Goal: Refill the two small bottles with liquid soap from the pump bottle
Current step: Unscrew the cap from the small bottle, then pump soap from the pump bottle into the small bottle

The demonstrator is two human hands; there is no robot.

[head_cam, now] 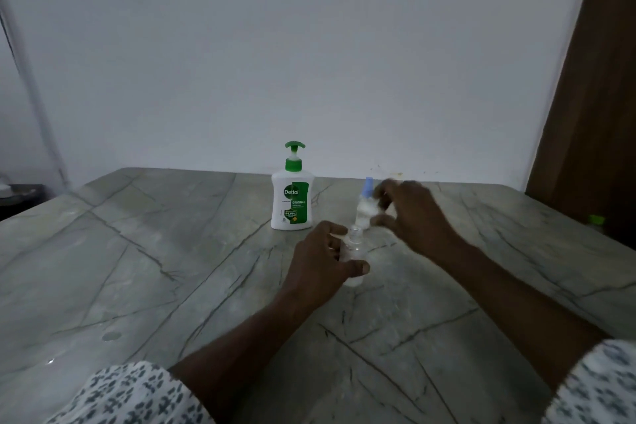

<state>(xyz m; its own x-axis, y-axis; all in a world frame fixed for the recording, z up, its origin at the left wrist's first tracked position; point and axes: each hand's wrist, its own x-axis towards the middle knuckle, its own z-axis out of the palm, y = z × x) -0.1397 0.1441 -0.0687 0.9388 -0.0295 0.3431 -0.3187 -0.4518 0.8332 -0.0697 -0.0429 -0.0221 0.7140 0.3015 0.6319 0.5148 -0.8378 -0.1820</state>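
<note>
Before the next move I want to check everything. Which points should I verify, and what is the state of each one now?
1. Left hand grips the near small bottle: ok.
2. Near small bottle's neck looks uncapped, ready for soap: ok.
3. Second small bottle is uncapped: not ok, the blue cap is on.
4. Right hand has hold of the second small bottle: cannot tell, the hand is blurred.
5. Pump bottle stands upright on the table, close behind both bottles: ok.
</note>
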